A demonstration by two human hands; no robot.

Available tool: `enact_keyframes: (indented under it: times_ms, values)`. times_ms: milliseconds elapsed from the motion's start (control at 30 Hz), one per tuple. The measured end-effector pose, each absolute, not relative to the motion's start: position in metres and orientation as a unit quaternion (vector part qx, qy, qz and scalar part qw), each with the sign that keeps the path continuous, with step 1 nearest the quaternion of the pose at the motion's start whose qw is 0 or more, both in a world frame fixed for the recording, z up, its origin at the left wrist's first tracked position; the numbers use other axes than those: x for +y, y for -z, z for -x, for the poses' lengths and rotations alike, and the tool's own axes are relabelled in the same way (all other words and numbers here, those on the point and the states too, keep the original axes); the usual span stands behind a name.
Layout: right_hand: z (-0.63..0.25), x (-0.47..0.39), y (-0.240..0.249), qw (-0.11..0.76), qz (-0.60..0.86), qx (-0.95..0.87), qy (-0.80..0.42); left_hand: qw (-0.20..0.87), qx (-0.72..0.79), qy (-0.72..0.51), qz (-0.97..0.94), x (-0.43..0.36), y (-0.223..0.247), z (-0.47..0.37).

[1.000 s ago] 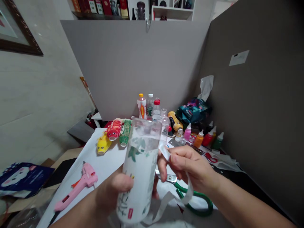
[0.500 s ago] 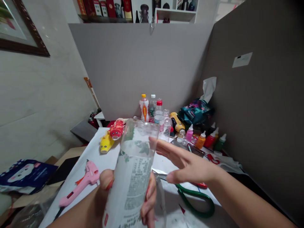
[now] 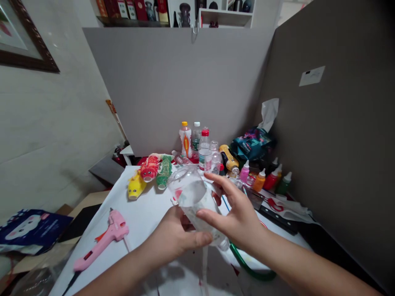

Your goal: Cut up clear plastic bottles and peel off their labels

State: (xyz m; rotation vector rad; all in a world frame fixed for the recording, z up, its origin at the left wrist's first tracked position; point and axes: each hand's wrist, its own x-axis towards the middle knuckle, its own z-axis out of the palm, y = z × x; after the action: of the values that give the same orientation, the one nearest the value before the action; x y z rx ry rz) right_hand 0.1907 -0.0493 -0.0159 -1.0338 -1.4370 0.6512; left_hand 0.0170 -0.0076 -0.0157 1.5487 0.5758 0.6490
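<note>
A clear plastic bottle piece (image 3: 193, 193) with a wide open end and a printed white label is held over the middle of the table, tilted with its open end up and to the left. My left hand (image 3: 182, 230) grips it from the lower left, thumb across its near side. On the right side my right hand (image 3: 233, 205) is wrapped round it, thumb on the label and fingers at the far side. Green scissor handles (image 3: 253, 271) lie below my right forearm, partly hidden.
A pink glue gun (image 3: 105, 242) lies left. Yellow (image 3: 135, 187), red (image 3: 149, 168) and green (image 3: 164, 172) fish-like figures stand behind it. Bottles (image 3: 186, 139) line the back. Paint bottles (image 3: 259, 181), a black-handled knife (image 3: 277, 220) and a tissue pack (image 3: 253, 144) are right.
The bottle piece has turned and moved farther from the camera, its open end now showing. My right hand has closed on it. The green figure and the knife handle have come into view.
</note>
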Motion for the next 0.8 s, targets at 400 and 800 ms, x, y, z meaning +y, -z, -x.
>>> enact_keyframes:
  times_ms: [400, 800]
  values:
    - [-0.202, -0.043, 0.01, 0.558, 0.349, -0.562, -0.5, 0.706, 0.237, -0.275, -0.608, -0.014, 0.01, 0.002]
    - [-0.21, -0.032, 0.019, 0.48, 0.251, -0.618, -0.57, 0.906, -0.005, -0.075, -0.416, -0.002, 0.013, 0.007]
